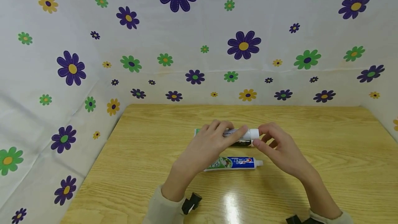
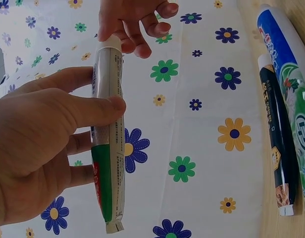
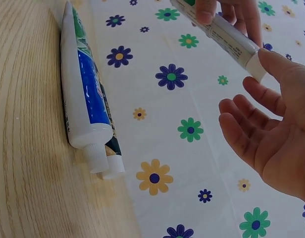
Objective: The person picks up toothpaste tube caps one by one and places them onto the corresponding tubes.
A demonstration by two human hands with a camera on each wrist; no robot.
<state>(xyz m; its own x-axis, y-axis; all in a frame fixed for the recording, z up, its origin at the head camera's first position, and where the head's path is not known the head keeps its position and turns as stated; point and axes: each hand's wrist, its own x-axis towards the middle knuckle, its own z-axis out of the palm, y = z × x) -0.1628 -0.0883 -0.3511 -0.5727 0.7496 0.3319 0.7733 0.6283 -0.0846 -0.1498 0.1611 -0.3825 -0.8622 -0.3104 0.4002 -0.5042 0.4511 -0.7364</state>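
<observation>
A white and green toothpaste tube (image 2: pixel 108 124) is held above the table, lying sideways in the head view. My left hand (image 1: pixel 206 144) grips its body, thumb on one face and fingers on the other. At its end is a white cap (image 1: pixel 254 133). My right hand (image 1: pixel 281 148) has its thumb and index finger at this cap, one on each side, with the other fingers loosely spread. Below the held tube, a blue and green toothpaste tube (image 1: pixel 239 162) lies on the table. A black tube with a white cap (image 2: pixel 277 134) lies beside it, partly hidden in the head view.
The wooden table (image 1: pixel 149 141) carries the two lying tubes. White cloth with printed flowers (image 1: pixel 192 27) stands behind the table and along its sides. Dark straps with small mounts (image 1: pixel 191 203) sit at both wrists, by light sleeves (image 1: pixel 164 206).
</observation>
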